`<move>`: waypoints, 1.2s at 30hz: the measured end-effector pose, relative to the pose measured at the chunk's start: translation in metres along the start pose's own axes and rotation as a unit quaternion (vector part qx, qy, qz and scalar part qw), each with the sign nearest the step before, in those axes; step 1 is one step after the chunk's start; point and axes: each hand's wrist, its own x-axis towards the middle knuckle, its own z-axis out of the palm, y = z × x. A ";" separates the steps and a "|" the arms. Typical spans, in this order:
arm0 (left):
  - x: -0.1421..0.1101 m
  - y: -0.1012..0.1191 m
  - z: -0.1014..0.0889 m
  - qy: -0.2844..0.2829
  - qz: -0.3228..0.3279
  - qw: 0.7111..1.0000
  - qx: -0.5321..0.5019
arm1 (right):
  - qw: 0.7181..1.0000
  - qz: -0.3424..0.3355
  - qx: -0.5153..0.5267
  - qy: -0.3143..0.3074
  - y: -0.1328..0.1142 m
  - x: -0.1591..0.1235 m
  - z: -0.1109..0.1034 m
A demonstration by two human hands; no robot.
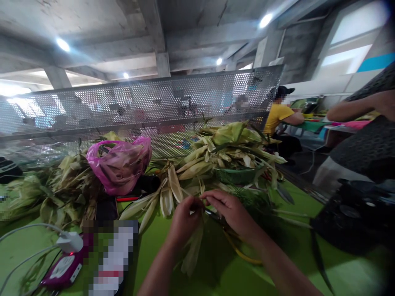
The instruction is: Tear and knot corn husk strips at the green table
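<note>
My left hand (189,217) is closed in a pinch on a pale corn husk (194,253), whose lower end hangs down over the green table. Just right of it, my right hand (227,209) meets it fingertip to fingertip, its thumb and forefinger pinched at the husk's upper end. Under the right hand show a dark, shiny piece (213,214) and a yellow curved loop (239,250); whether they belong together I cannot tell. Beyond the hands, loose dried husks (166,197) fan out. Fine green strands (256,205) lie beside the right wrist.
A pink plastic bag (120,164) of husks stands back left. Husks heap over a green basket (236,176). At left are a purple power strip (63,269) with a white charger (70,242). A black bag (348,218) lies right, near a standing person (364,144). A perforated metal screen (138,111) closes the back.
</note>
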 end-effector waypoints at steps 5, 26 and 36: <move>-0.002 0.001 0.001 -0.028 0.014 0.999 -0.026 | 0.993 -0.032 -0.108 -0.043 0.017 0.005 0.005; 0.001 -0.008 -0.003 0.072 -0.087 0.981 -0.161 | 0.998 0.012 -0.060 -0.011 0.013 0.001 0.015; -0.001 -0.001 0.003 0.109 -0.016 0.993 0.038 | 0.994 0.060 -0.081 0.037 0.018 0.001 0.025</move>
